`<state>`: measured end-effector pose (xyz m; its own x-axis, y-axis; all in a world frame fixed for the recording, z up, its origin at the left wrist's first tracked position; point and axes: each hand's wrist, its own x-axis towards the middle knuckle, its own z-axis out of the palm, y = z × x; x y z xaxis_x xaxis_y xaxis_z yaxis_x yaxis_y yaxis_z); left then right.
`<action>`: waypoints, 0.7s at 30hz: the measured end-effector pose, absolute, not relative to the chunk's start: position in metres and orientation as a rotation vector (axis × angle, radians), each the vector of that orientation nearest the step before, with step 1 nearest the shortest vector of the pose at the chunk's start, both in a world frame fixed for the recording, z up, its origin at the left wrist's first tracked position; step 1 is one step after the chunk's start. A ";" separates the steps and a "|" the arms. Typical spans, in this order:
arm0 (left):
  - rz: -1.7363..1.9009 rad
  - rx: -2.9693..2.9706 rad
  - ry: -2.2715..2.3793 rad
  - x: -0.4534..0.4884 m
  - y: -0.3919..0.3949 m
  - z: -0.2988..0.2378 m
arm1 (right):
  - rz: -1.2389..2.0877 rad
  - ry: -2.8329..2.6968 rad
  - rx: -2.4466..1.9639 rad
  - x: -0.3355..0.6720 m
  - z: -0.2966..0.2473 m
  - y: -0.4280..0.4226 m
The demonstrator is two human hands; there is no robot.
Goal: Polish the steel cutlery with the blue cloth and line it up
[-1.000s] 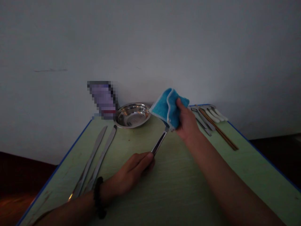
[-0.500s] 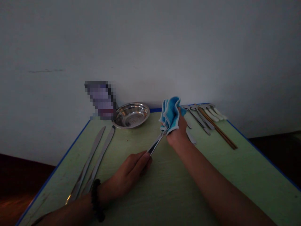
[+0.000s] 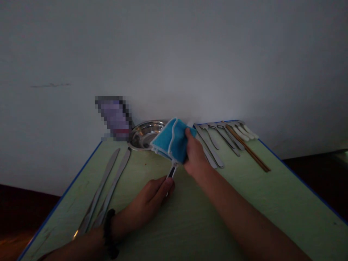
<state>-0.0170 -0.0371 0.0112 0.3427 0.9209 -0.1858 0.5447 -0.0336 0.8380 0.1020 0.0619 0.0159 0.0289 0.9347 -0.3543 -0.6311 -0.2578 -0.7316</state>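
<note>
Item 1. My left hand [image 3: 152,195]: fingers closed around the near end of a metal utensil [image 3: 170,173], low over the green surface [image 3: 244,203], near its middle. A black bracelet [image 3: 108,232] sat on that wrist.

Item 2. The metal utensil: slim and shiny, angled up and away from me. Only a short stretch of handle showed between my two hands. The far end was hidden, so I could not tell what kind of piece it was.

Item 3. My right hand [image 3: 194,154]: clamped on a blue cloth [image 3: 170,139] with a pale edge. The cloth was folded over the utensil's upper part and held just above the surface.

Item 4. A steel dish [image 3: 143,132]: at the far edge of the surface against the wall [image 3: 174,54], partly covered from view by the cloth.

Item 5. Two long knives [image 3: 105,180]: lying side by side, left of my left hand and apart from it.

Item 6. A row of metal cutlery [image 3: 209,146]: laid out just beside my right hand. Beyond it were wooden chopsticks [image 3: 246,146] and some white-handled pieces [image 3: 248,130] near the far right corner.

Item 7. A blurred object [image 3: 114,117]: left of the dish at the wall, not identifiable.
</note>
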 end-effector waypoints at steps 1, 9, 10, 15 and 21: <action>0.502 1.726 1.308 -0.017 -0.038 0.012 | 1.550 -0.413 -0.969 0.107 0.018 0.066; 0.445 1.817 1.289 -0.018 -0.042 0.014 | 1.447 -0.327 -0.983 0.129 0.026 0.080; 0.443 1.823 1.296 -0.018 -0.042 0.014 | 1.439 -0.321 -0.991 0.129 0.026 0.080; 0.432 1.876 1.277 -0.019 -0.041 0.012 | 1.391 -0.262 -1.006 0.137 0.030 0.085; 0.408 1.888 1.236 -0.019 -0.043 0.012 | 1.372 -0.331 -0.991 0.143 0.030 0.086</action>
